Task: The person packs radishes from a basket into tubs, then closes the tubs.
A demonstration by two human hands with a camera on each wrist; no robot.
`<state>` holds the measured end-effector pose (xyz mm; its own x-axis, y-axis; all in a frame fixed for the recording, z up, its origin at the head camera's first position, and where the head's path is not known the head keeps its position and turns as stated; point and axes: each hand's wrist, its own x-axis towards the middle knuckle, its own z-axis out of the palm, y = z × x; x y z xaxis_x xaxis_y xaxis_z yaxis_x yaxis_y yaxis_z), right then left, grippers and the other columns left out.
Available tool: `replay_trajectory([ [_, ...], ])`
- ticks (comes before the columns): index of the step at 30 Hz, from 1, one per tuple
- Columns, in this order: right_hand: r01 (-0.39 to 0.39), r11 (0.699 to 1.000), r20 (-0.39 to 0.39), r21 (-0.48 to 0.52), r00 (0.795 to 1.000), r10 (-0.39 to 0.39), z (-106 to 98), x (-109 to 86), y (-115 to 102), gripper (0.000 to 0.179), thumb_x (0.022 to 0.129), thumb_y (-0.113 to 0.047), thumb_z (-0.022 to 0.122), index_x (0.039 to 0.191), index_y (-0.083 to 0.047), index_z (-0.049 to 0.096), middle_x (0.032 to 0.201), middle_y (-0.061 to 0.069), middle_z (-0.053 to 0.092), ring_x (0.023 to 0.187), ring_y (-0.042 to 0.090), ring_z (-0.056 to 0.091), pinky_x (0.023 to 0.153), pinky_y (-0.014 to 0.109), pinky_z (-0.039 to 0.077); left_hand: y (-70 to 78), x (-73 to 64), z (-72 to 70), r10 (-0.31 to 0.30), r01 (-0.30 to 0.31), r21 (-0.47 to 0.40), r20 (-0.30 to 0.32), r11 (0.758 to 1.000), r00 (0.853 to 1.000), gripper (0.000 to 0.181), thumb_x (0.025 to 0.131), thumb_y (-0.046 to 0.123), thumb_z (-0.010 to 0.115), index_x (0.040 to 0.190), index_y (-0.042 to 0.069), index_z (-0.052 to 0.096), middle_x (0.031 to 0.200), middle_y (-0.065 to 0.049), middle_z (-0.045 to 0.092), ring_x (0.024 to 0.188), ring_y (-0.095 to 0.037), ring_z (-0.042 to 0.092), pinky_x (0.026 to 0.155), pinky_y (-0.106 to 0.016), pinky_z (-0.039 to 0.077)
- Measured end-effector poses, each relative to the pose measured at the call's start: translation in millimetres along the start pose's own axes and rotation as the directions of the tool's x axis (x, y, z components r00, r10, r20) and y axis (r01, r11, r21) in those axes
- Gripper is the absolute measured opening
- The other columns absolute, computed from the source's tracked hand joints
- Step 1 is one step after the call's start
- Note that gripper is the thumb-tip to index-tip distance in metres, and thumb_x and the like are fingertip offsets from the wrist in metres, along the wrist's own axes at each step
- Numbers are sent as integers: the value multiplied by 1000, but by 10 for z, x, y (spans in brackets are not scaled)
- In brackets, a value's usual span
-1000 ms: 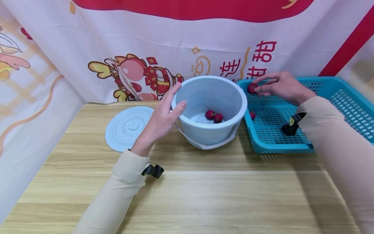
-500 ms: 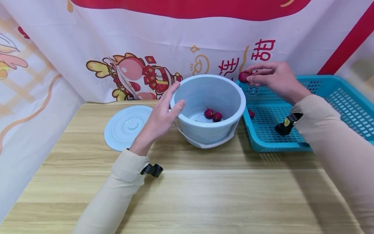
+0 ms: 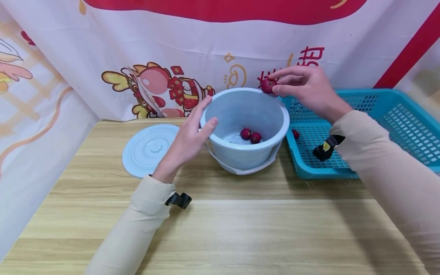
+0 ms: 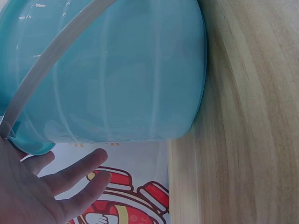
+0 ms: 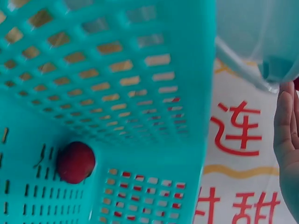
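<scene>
My right hand (image 3: 306,89) pinches a round red radish (image 3: 269,86) between thumb and fingertips, over the far right rim of a pale blue bucket (image 3: 245,156). Inside the bucket, two more radishes with thin roots lie close together; one radish (image 3: 255,138) is the nearer of them. My left hand (image 3: 189,137) rests at the bucket's left rim, thumb at the edge. In the left wrist view its fingers (image 4: 79,172) extend fairly straight beside the bucket wall. One radish (image 5: 75,162) sits in a corner of the turquoise basket (image 3: 330,174).
A round pale blue lid (image 3: 146,151) lies on the wooden table (image 3: 240,233), left of the bucket. The basket stands just right of the bucket. Behind everything hangs a printed white and red cloth (image 3: 172,42). The bucket's handle (image 4: 51,56) hangs down along its side.
My right hand has lifted the radish from the basket's far left corner and carried it left to the bucket rim. My left hand stays at the bucket.
</scene>
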<state>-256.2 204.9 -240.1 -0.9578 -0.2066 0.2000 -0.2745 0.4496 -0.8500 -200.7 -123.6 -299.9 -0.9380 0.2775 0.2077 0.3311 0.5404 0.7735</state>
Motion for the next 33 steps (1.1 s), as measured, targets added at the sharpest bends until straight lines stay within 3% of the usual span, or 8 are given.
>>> replay_trajectory([
  [9, 104, 992, 86, -76, 992, -97, 207, 19, -182, 39, 94, -30, 81, 131, -19, 76, 117, 3, 77, 104, 16, 74, 87, 15, 61, 9, 0, -4, -1, 1, 6, -2, 1000, 1000, 70, 106, 53, 47, 170, 37, 21, 179, 7, 21, 158, -31, 38, 115, -62, 51],
  [20, 225, 960, 178, -169, 965, -194, 411, 18, -221, 32, 96, -18, 79, 127, -18, 78, 117, 11, 77, 93, 21, 72, 82, 15, 59, -7, 8, 4, 7, -7, 7, -2, 1000, 1000, 70, 106, 53, 46, 170, 37, 22, 179, 6, 21, 158, -31, 38, 116, -63, 49],
  [28, 248, 935, 226, -253, 955, -192, 504, -12, -208, 32, 96, -22, 79, 127, -23, 78, 118, 7, 77, 100, 22, 68, 85, 34, 57, -11, -3, 0, 14, -14, 5, 3, 1000, 1000, 70, 106, 53, 46, 170, 36, 21, 179, 6, 20, 158, -31, 37, 116, -63, 49],
  [33, 258, 925, 242, -278, 951, -193, 523, -20, -175, 34, 95, -22, 80, 129, -24, 78, 118, 5, 78, 101, 21, 69, 86, 37, 59, -13, -2, 3, 12, -12, 4, 3, 1000, 1000, 70, 106, 52, 46, 170, 37, 21, 179, 6, 20, 157, -31, 38, 116, -62, 50],
])
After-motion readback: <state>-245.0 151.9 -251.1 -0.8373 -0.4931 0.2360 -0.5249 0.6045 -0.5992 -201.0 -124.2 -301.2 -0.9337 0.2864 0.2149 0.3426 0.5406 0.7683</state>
